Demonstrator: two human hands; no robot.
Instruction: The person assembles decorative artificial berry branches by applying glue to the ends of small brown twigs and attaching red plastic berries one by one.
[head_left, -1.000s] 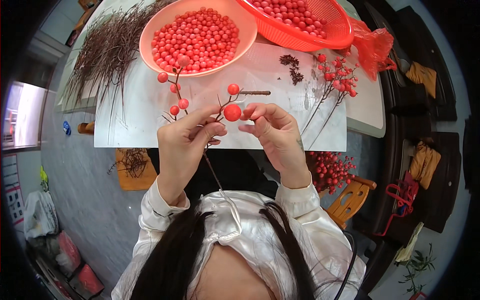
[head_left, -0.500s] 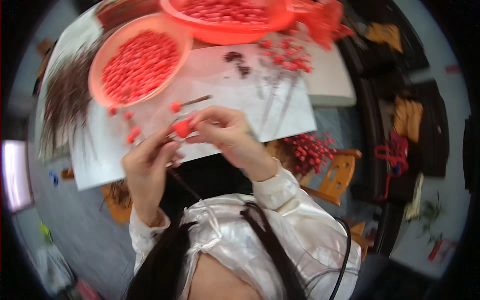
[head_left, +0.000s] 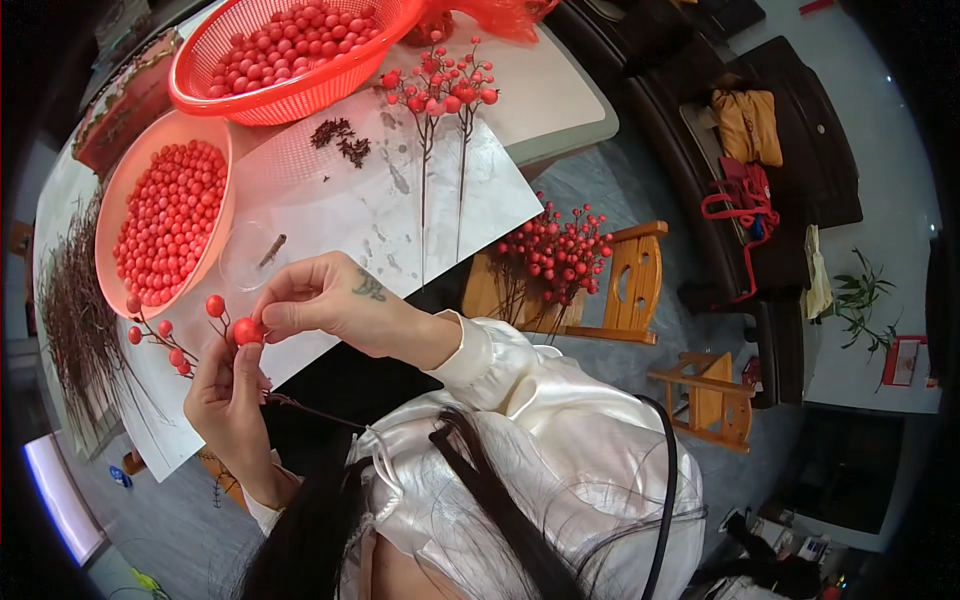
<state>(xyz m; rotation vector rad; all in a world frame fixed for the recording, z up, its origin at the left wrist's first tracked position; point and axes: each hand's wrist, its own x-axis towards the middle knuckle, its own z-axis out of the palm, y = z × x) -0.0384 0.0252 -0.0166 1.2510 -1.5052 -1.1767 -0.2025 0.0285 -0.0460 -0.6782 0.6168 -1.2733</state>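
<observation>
We find both hands meeting at one thing: a large, glossy, round red ball (head_left: 247,331) on a thin, dark brown branch (head_left: 278,399). The left hand (head_left: 230,400) is clamped around that branch, its thumb just below the ball. The right hand (head_left: 325,302) has its thumb and forefinger drawn together against the ball's right side, but we cannot tell whether they clamp the ball or merely press on it.

A second ago we see a gap between the right fingertips and this ball; now they touch, so we judge that the work has narrowed to this single spot. Smaller red balls (head_left: 176,357) stand out to the left on brown twigs, and the stem runs down toward the lap.

Our view has also turned, leaving the table further left. Just beyond the hands, a short brown stick (head_left: 272,250) lies on the white tabletop sheet (head_left: 340,205). Further out we see a peach plastic bowl (head_left: 200,124) and a red lattice basket (head_left: 280,108), both full of loose red balls, and two berry-tipped sprigs (head_left: 452,103). A thick red-berried bunch (head_left: 550,250) rests on a wooden chair (head_left: 632,275).
</observation>
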